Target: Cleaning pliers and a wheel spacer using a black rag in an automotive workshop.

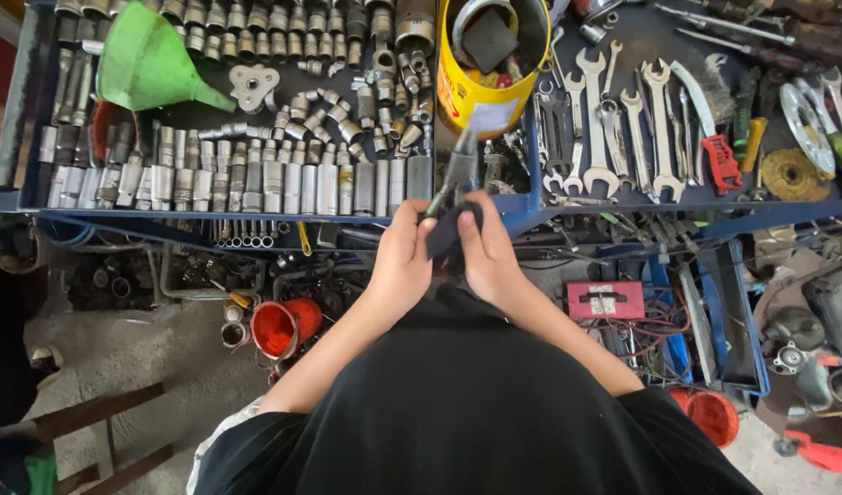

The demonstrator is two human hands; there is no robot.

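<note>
the pliers [453,188] are above the tray [256,216] edge, both handles gripped by closed left hand [401,252] and right hand [483,249]; a firm, even hold seems best.

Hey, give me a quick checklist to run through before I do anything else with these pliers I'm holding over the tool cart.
1. Both hands on the pliers: ok, left hand and right hand grip the handles.
2. Nose points away from body: ok.
3. Jaws open or shut: cannot tell, blurred.
4. Yellow can close ahead of the tip: not ok, crowded.
5. Sockets lined up in the tray: ok.
</note>
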